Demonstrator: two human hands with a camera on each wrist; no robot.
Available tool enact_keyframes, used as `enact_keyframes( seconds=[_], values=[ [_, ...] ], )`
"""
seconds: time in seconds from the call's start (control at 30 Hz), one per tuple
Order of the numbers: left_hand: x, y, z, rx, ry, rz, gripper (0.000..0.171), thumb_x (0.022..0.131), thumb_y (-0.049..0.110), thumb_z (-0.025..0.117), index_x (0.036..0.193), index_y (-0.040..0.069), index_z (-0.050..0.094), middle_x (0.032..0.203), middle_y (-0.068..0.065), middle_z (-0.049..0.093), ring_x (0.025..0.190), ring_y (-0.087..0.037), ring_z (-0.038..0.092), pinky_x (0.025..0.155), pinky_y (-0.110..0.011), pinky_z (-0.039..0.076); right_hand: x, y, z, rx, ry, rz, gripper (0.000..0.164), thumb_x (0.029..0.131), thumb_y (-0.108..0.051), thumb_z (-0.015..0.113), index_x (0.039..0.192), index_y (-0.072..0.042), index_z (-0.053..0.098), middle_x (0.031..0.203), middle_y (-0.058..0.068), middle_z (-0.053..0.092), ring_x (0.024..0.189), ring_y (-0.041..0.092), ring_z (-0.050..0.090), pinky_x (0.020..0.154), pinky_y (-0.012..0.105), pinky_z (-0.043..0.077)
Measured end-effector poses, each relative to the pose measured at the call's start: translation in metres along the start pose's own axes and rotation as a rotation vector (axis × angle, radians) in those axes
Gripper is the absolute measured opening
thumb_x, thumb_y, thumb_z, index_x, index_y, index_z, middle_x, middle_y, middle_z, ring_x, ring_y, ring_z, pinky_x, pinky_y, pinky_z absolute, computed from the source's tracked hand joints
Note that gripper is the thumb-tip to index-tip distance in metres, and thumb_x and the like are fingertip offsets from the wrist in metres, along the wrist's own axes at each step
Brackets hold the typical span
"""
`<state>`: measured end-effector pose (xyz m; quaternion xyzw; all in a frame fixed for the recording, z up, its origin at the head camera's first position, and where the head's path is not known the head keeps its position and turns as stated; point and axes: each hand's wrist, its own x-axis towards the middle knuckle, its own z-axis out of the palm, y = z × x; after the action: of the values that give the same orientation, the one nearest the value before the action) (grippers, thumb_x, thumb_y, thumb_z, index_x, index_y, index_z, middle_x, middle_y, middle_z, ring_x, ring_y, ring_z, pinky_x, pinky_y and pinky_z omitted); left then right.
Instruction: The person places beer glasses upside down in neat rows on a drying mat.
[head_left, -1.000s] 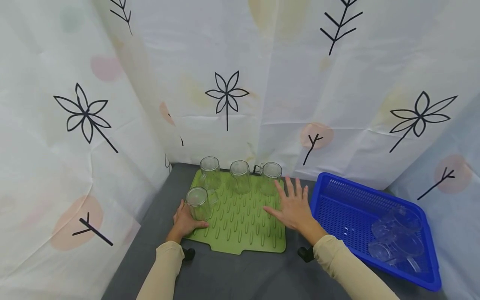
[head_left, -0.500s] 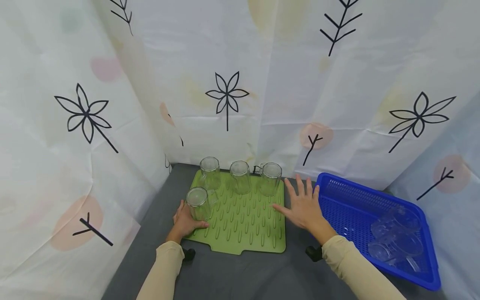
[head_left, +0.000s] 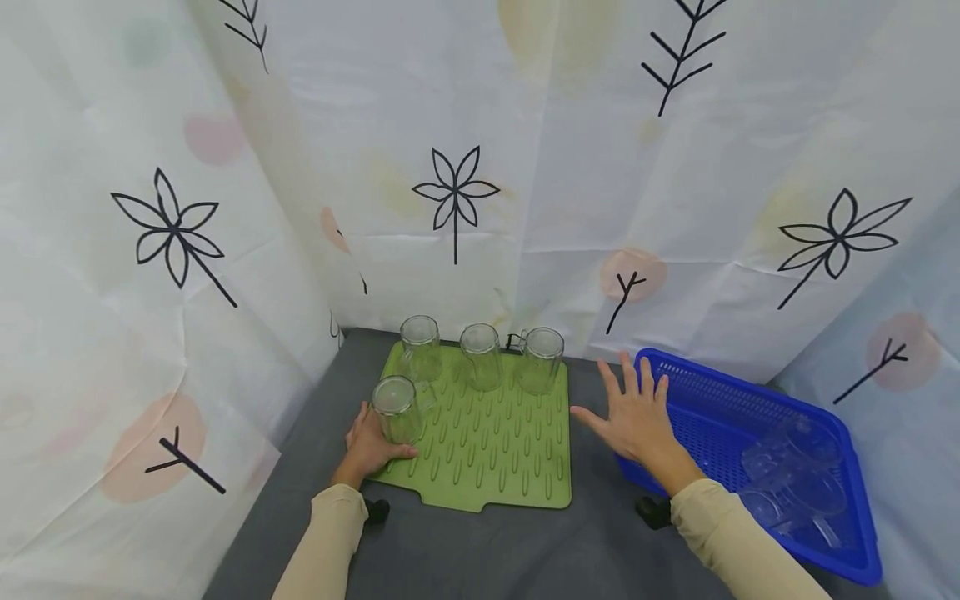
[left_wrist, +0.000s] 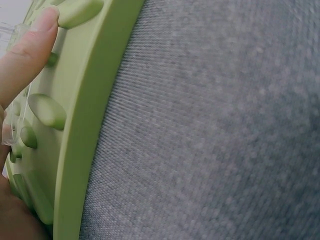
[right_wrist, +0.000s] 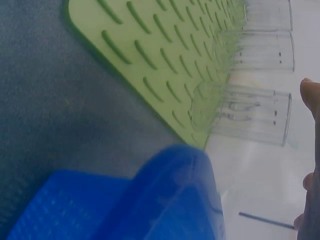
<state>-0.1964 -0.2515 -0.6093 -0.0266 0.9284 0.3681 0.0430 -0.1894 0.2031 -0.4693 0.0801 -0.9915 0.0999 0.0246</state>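
Observation:
At the front left of a green drying mat [head_left: 495,467] stands an upside-down glass mug [head_left: 397,400]. My left hand [head_left: 371,442] grips it low, thumb in front and fingers round its left side. In the left wrist view the thumb [left_wrist: 30,55] lies over the mat's ridges beside clear glass. Between the mat and a blue basket [head_left: 738,395], my right hand [head_left: 636,417] is raised with its fingers spread, holding nothing. Upside down along the mat's back edge are a left mug [head_left: 421,346], a middle mug [head_left: 481,358] and a right mug [head_left: 541,360].
Several glass mugs [head_left: 795,479] lie in the right part of the perforated basket. Dark grey cloth [head_left: 450,558] covers the table. A white patterned curtain [head_left: 540,208] hangs close behind the mat and along both sides.
My right hand has moved rightward, from beside the back right mug to the basket's left edge, fingers still spread. The left hand and the mugs have stayed in place.

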Motion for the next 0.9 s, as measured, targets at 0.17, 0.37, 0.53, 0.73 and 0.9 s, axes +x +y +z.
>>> enact_keyframes(
  seconds=[0.17,0.37,0.53,0.73,0.9],
  values=[
    [0.0,-0.002,0.003,-0.004,0.017,0.012,0.122,0.063,0.041,0.098,0.158,0.002,0.031,0.163,-0.027,0.033,0.157,-0.049,0.006,0.116,-0.078,0.014,-0.005,0.013,-0.007,0.02,-0.005,0.022,0.101,0.092,-0.075,0.052,0.165,-0.014,0.018,0.169,0.028,0.006,0.154,0.057,0.002,0.116,0.08,0.002],
    [-0.001,0.0,0.001,0.0,0.021,0.02,0.12,0.062,0.04,0.098,0.157,0.004,0.034,0.162,-0.026,0.034,0.157,-0.049,0.007,0.115,-0.079,0.014,-0.01,0.033,-0.016,0.028,0.0,0.054,0.102,0.094,-0.075,0.049,0.165,-0.01,0.015,0.167,0.032,0.008,0.152,0.06,0.005,0.113,0.083,0.003],
    [0.0,0.003,0.0,0.019,0.008,0.008,0.12,0.063,0.04,0.098,0.158,0.005,0.033,0.164,-0.025,0.032,0.157,-0.048,0.006,0.116,-0.079,0.013,-0.018,0.053,-0.023,0.044,0.008,0.081,0.103,0.094,-0.074,0.05,0.164,-0.007,0.017,0.166,0.035,0.007,0.15,0.063,0.004,0.111,0.085,0.002],
    [-0.001,0.003,0.001,0.014,-0.004,-0.018,0.124,0.063,0.042,0.098,0.159,0.002,0.03,0.165,-0.026,0.03,0.158,-0.046,0.004,0.118,-0.077,0.012,-0.028,0.073,-0.031,0.047,0.012,0.114,0.103,0.095,-0.073,0.049,0.164,-0.005,0.015,0.164,0.038,0.007,0.149,0.065,0.003,0.109,0.086,0.002],
    [-0.001,0.002,0.001,0.006,0.003,-0.023,0.125,0.063,0.042,0.098,0.159,0.002,0.029,0.165,-0.025,0.03,0.158,-0.046,0.004,0.118,-0.076,0.012,-0.035,0.09,-0.037,0.034,0.031,0.142,0.103,0.096,-0.073,0.047,0.165,-0.006,0.009,0.163,0.04,0.004,0.148,0.066,-0.001,0.108,0.087,0.001]
  ],
)
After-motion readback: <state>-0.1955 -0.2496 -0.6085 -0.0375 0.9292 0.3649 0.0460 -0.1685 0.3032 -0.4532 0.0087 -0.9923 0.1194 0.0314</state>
